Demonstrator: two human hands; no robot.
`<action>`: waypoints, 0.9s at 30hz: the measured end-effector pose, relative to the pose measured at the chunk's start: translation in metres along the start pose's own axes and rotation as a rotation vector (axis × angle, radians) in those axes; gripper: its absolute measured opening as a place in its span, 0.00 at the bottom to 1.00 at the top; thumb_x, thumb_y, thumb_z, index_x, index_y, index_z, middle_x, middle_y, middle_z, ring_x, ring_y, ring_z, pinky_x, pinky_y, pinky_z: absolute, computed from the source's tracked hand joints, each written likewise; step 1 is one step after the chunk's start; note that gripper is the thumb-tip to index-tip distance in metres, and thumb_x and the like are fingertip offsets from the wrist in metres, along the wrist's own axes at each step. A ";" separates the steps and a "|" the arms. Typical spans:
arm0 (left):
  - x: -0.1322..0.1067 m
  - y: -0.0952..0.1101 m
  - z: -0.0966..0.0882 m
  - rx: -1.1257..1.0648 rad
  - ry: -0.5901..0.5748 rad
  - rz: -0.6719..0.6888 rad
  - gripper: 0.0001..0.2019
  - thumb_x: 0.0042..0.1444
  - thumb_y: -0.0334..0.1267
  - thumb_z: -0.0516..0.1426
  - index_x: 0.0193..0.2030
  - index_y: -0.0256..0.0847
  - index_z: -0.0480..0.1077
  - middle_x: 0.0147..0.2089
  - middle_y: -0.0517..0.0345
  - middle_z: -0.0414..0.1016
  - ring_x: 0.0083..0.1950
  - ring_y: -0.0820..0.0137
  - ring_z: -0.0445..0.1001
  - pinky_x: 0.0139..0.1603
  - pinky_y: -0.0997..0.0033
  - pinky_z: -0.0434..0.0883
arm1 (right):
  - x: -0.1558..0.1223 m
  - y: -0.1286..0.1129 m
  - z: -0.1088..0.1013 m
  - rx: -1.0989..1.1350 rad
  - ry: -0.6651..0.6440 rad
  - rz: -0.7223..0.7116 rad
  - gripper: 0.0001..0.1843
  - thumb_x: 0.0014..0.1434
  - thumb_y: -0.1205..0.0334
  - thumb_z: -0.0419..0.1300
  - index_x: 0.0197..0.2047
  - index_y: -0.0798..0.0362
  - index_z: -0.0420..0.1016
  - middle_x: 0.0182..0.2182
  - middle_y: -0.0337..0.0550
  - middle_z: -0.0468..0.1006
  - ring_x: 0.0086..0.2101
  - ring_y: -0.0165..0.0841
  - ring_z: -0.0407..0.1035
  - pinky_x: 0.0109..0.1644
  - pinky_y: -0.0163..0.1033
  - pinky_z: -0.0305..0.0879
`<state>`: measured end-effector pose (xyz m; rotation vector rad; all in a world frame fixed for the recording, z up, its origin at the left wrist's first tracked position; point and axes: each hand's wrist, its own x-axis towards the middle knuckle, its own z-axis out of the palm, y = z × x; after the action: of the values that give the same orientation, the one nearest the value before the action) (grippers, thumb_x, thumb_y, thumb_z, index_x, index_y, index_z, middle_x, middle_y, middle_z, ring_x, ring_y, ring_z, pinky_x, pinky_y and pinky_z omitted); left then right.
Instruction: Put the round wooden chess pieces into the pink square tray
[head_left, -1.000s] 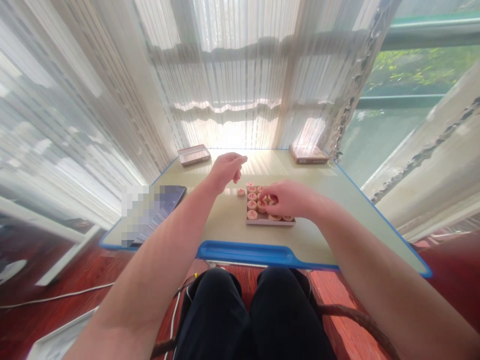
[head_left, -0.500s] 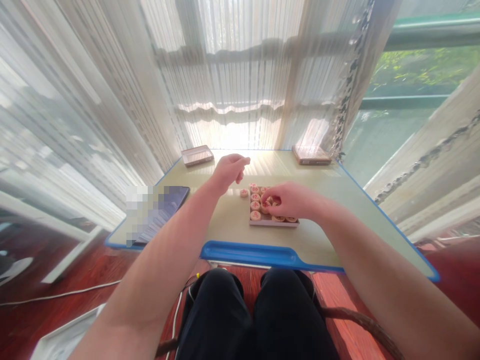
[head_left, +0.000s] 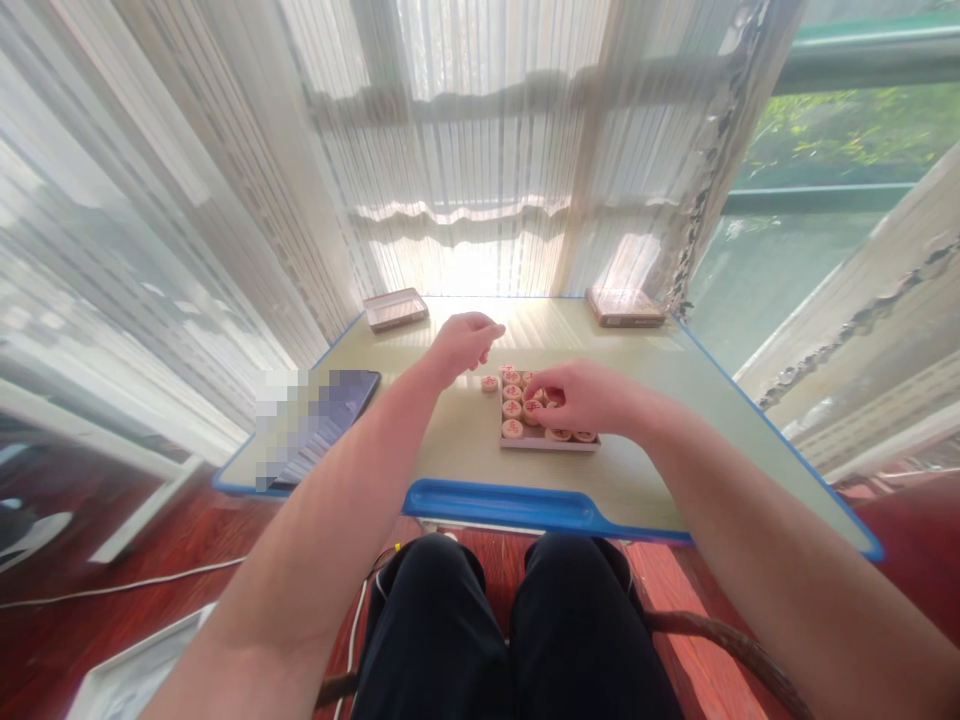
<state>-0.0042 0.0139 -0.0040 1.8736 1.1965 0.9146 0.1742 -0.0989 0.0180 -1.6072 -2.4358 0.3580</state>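
Note:
A shallow box tray (head_left: 551, 442) on the table holds several round wooden Chinese chess pieces with red characters. My right hand (head_left: 581, 392) reaches over the tray from the right. Its thumb and index finger close about a chess piece (head_left: 532, 412) in the second column; the palm hides part of the tray. My left hand (head_left: 466, 342) hovers above the table, behind and left of the tray, with its fingers curled in. Whatever it may hold is hidden. One loose chess piece (head_left: 489, 383) lies just outside the tray's left side.
A tray-like box part (head_left: 396, 311) lies at the table's back left, and a flat box (head_left: 625, 307) at the back right. A dark tablet-like device (head_left: 352, 400), partly pixelated, rests at the left. A blue pen groove (head_left: 502, 506) runs along the front edge. Curtains (head_left: 480, 150) hang behind.
The fingers of my right hand have shifted slightly, so the piece at their tips shows more. My left hand has moved a little to the right. The view has shifted slightly.

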 end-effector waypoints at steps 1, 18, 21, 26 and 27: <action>-0.001 0.000 -0.002 0.140 0.025 0.008 0.07 0.49 0.40 0.55 0.26 0.39 0.68 0.19 0.59 0.65 0.21 0.73 0.63 0.22 0.75 0.59 | 0.000 0.001 0.000 0.010 0.009 0.002 0.13 0.52 0.54 0.57 0.38 0.47 0.78 0.23 0.36 0.73 0.24 0.27 0.60 0.26 0.33 0.50; -0.011 0.005 -0.010 0.644 -0.358 -0.014 0.12 0.39 0.45 0.59 0.28 0.39 0.73 0.26 0.58 0.73 0.27 0.69 0.68 0.25 0.74 0.58 | 0.006 0.011 0.008 -0.072 0.181 -0.003 0.15 0.55 0.56 0.53 0.42 0.47 0.78 0.27 0.39 0.75 0.27 0.30 0.63 0.29 0.34 0.51; -0.011 0.004 -0.009 0.670 -0.344 0.017 0.10 0.42 0.43 0.57 0.29 0.39 0.74 0.28 0.57 0.74 0.28 0.69 0.68 0.25 0.74 0.59 | 0.005 0.009 0.006 -0.075 0.179 0.003 0.15 0.56 0.55 0.53 0.42 0.47 0.78 0.28 0.40 0.75 0.29 0.31 0.65 0.30 0.34 0.54; -0.010 0.003 -0.006 0.673 -0.287 0.047 0.12 0.45 0.44 0.56 0.33 0.41 0.74 0.34 0.56 0.76 0.33 0.67 0.70 0.28 0.74 0.62 | 0.004 0.011 0.003 -0.106 0.176 -0.075 0.30 0.50 0.42 0.58 0.54 0.46 0.71 0.46 0.48 0.73 0.46 0.43 0.66 0.49 0.45 0.60; -0.010 0.003 -0.006 0.662 -0.291 0.044 0.12 0.45 0.43 0.55 0.34 0.41 0.74 0.36 0.56 0.76 0.34 0.67 0.71 0.29 0.74 0.62 | 0.004 0.013 0.003 -0.108 0.163 -0.060 0.37 0.47 0.38 0.59 0.57 0.46 0.68 0.51 0.51 0.70 0.51 0.47 0.63 0.53 0.49 0.57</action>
<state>-0.0113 0.0052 -0.0004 2.4488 1.3769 0.2452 0.1832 -0.0903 0.0114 -1.5350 -2.4093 0.0829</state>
